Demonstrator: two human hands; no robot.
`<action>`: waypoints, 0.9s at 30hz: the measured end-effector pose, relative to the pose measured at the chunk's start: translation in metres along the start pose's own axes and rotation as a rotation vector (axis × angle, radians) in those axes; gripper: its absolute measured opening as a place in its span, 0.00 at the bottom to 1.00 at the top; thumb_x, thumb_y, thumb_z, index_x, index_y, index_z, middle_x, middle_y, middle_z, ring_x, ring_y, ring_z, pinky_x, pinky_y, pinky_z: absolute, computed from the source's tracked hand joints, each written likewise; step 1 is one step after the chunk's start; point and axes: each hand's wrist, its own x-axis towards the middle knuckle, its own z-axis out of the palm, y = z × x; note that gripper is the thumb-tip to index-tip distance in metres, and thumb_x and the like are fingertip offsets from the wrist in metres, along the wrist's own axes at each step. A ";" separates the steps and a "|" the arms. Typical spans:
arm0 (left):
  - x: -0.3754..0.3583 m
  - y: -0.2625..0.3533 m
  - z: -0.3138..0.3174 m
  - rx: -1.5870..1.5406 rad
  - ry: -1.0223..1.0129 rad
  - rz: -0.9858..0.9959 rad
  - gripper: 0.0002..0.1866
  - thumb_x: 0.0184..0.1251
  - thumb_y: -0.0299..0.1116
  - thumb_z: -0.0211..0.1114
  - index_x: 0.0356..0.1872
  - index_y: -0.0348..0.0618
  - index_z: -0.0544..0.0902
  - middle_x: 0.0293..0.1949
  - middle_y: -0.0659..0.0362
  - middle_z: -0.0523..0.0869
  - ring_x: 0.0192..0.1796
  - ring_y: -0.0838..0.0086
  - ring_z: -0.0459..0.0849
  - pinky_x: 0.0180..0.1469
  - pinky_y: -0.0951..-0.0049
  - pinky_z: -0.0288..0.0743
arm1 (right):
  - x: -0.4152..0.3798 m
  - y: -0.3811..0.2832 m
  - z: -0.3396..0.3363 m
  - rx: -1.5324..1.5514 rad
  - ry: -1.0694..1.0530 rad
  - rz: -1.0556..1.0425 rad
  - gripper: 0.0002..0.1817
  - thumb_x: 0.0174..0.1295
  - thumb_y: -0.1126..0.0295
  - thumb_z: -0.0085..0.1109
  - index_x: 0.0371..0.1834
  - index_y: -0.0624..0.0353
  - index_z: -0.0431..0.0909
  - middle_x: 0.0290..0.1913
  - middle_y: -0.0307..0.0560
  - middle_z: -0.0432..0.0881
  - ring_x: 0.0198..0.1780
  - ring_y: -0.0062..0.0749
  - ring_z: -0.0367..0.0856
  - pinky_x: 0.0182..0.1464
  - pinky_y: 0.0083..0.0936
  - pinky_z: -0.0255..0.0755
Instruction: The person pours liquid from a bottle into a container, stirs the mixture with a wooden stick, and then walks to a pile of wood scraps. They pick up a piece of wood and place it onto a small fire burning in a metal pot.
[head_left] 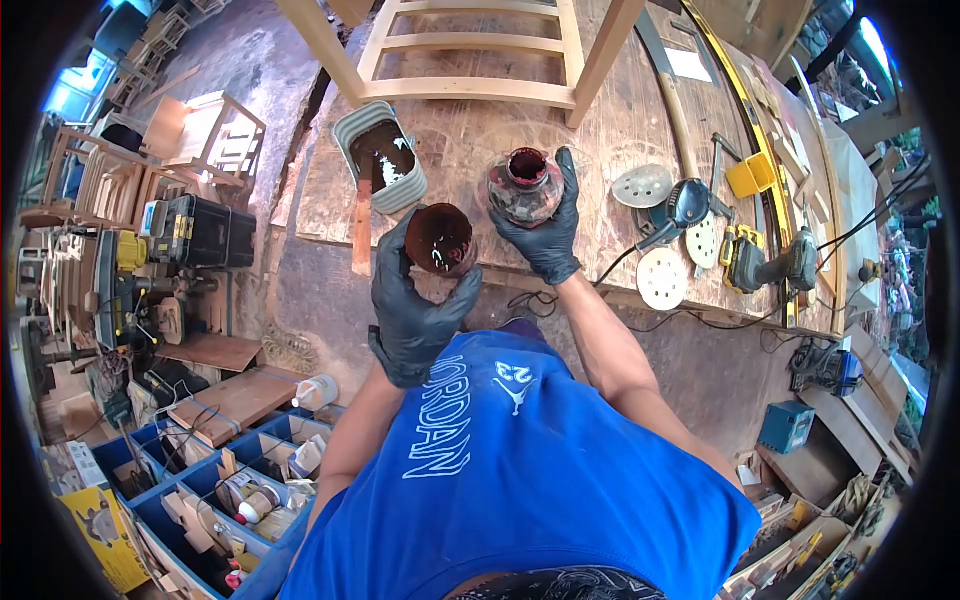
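1. Left hand (412, 305), in a dark glove: partly curled, thumb and fingers spread around the side of a cup (440, 240), which it gripped.
2. Cup: mouth toward the camera, inside stained dark reddish brown; held in front of the workbench's (600, 135) near edge, close to the jar but apart from it.
3. Right hand (545, 235), dark glove: half open, cupped around a jar (525, 195), fingers up its right side.
4. Jar: round body, narrower open neck, red stains on neck and body; held at the bench's near edge, right of the cup.
5. Tub (418, 185), grey, rectangular: rested on the bench beyond the cup, dark liquid inside.
6. Stick (362, 225), flat, reddish brown: lay against the tub's left side.
7. Wooden frame (470, 88), pale, with crossbars: stood at the far side of the tub.
8. Sander (688, 200), dark blue: lay right of the jar, among round sanding discs (661, 278).
9. Drill (742, 262), yellow and black: lay right of the discs.
10. Level (722, 62), long, yellow: stretched along the bench's right part.
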 end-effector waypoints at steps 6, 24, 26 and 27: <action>0.013 0.049 -0.040 -0.041 0.017 0.009 0.39 0.58 0.28 0.82 0.71 0.35 0.72 0.60 0.48 0.84 0.60 0.63 0.87 0.64 0.64 0.80 | 0.039 -0.062 -0.018 -0.170 -0.032 -0.304 0.60 0.40 0.55 0.92 0.74 0.70 0.65 0.62 0.57 0.80 0.63 0.48 0.82 0.72 0.39 0.73; 0.117 -0.045 -0.124 0.015 -0.238 0.208 0.35 0.57 0.23 0.81 0.69 0.37 0.79 0.60 0.53 0.87 0.61 0.68 0.88 0.65 0.66 0.81 | 0.110 -0.116 0.034 -0.352 -0.217 -0.515 0.66 0.39 0.56 0.93 0.80 0.67 0.60 0.71 0.60 0.77 0.70 0.49 0.80 0.74 0.40 0.73; 0.124 -0.050 -0.129 0.059 -0.234 0.259 0.34 0.57 0.24 0.81 0.68 0.37 0.80 0.60 0.53 0.87 0.61 0.67 0.88 0.65 0.65 0.81 | 0.115 -0.121 0.038 -0.399 -0.200 -0.566 0.66 0.39 0.56 0.93 0.80 0.67 0.60 0.71 0.60 0.76 0.71 0.50 0.80 0.74 0.41 0.74; 0.127 -0.055 -0.129 0.055 -0.238 0.254 0.34 0.57 0.24 0.81 0.68 0.37 0.80 0.60 0.53 0.87 0.61 0.67 0.88 0.65 0.65 0.81 | 0.119 -0.123 0.040 -0.403 -0.221 -0.547 0.66 0.38 0.56 0.94 0.81 0.65 0.60 0.72 0.61 0.76 0.71 0.51 0.80 0.74 0.42 0.74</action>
